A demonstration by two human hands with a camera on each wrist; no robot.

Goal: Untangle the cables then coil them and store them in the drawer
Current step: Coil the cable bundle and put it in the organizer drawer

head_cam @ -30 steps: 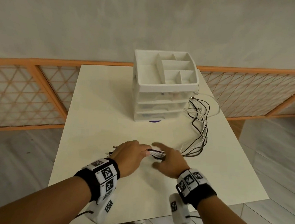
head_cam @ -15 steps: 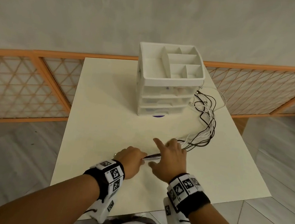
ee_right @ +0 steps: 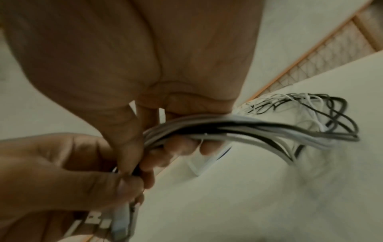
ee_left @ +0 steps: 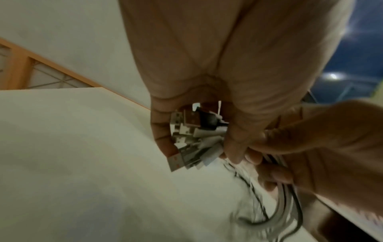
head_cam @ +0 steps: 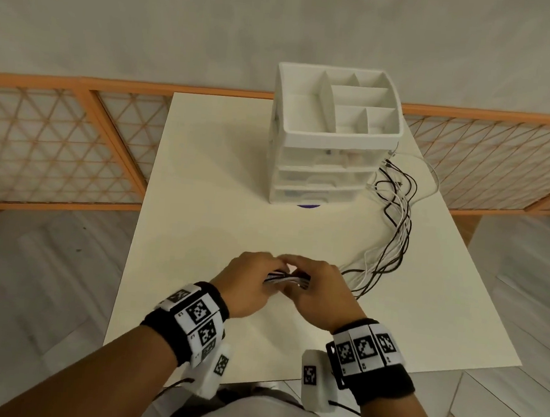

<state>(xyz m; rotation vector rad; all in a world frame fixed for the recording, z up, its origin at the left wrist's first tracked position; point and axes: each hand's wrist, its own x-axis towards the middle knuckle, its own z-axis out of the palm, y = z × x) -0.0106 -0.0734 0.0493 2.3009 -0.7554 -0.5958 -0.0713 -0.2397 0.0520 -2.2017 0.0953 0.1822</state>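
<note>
In the head view, the fingertips of the left hand (head_cam: 250, 282) and right hand (head_cam: 319, 292) are hidden behind the knuckles, and most of the cables (head_cam: 289, 279) between them is covered. In the left wrist view, the cable run below the fingers smears into blur, and only the USB plugs (ee_left: 187, 144) inside the curled fingers read clearly. In the right wrist view, the strands beyond the fingers blur, so the individual count cannot be determined. The contents of the drawer unit (head_cam: 323, 166) show only as faint shapes through its translucent fronts.
</note>
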